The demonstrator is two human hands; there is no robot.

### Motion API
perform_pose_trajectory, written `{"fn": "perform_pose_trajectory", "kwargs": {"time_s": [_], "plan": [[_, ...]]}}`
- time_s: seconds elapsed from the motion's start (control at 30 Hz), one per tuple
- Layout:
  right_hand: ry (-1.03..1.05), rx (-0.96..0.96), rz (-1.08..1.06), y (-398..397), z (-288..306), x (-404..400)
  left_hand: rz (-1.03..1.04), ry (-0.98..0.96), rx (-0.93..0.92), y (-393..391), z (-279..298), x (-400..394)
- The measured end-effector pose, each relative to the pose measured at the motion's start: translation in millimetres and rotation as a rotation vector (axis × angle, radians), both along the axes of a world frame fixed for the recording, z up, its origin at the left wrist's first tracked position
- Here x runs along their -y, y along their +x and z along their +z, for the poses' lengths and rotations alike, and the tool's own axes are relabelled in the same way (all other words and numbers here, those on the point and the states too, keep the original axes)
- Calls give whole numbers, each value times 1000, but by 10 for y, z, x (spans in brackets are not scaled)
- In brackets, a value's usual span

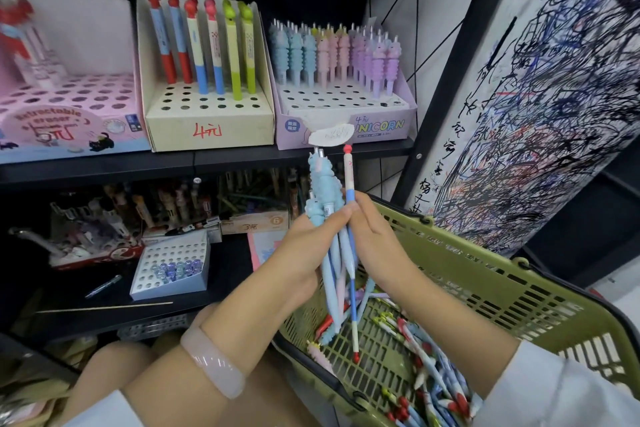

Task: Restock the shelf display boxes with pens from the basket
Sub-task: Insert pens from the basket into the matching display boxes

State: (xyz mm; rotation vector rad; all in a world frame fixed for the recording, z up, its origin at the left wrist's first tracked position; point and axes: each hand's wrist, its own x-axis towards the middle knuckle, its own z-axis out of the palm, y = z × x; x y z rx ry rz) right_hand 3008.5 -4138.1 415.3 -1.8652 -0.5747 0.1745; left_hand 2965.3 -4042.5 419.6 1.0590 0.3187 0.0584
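My left hand (304, 253) grips a bunch of blue unicorn pens (323, 184) upright below the top shelf. My right hand (374, 243) pinches a slim cream-and-blue pen with a red knob (349, 173) beside that bunch. Both hands are above the green basket (485, 274), which holds several loose pens (426, 378). On the top shelf stand three display boxes: a lilac unicorn box (346, 114) with rows of blue, pink and purple pens, a cream box (207, 114) with several tall pens, and a pink eraser box (65, 107).
A lower shelf holds a small white holed box (173, 270) with glittery pens, a loose pen (104, 286) and cluttered boxes behind. A scribbled white panel (536, 114) and black frame stand at the right. A pale bracelet (214, 360) circles my left wrist.
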Motion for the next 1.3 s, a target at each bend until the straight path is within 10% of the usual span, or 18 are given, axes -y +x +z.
{"fn": "perform_pose_trajectory", "kwargs": {"time_s": [0.73,1.07,1.3], "plan": [[210,-136,112,195,856,-877,138,298,122,-253,558,-1000],[258,360,-53,556,1570,-1479,309,323,172,-401,608,-1556],[-90,636,-39,690,1502,-1978,383,306,193,-514,555,-1804]]}}
